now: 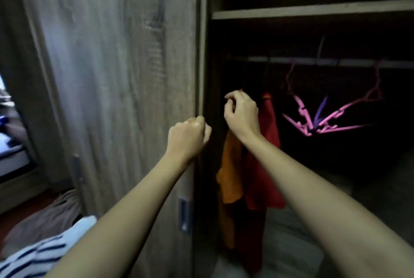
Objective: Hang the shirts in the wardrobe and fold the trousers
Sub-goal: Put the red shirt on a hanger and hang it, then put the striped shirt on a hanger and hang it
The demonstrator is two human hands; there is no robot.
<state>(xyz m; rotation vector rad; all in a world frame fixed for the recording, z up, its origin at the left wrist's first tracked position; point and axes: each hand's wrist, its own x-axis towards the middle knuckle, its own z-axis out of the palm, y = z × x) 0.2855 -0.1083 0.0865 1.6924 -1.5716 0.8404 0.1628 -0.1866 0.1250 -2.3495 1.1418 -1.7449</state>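
Left hand (pixel 189 136): curling into a fist at the free edge of the door (pixel 112 76); cannot tell whether it is gripping that edge.
Right hand (pixel 242 114): reaching inside, pinching at the top of the orange shirt (pixel 230 177).
Orange shirt: hanging just inside the door edge, touching the red shirt (pixel 264 165).
Rail (pixel 313 62): running under the shelf (pixel 313 11), carrying pink hangers (pixel 318 120).
Open room: a dark gap lying between red shirt and hangers.
Striped cloth (pixel 33 255): lying low left, outside the door.

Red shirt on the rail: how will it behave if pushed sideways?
Red shirt is likely floppy: it hangs in soft, limp folds. It is probably light, so it should swing or slide along the rail rather than resist. It may drag the orange shirt, which hangs against it.
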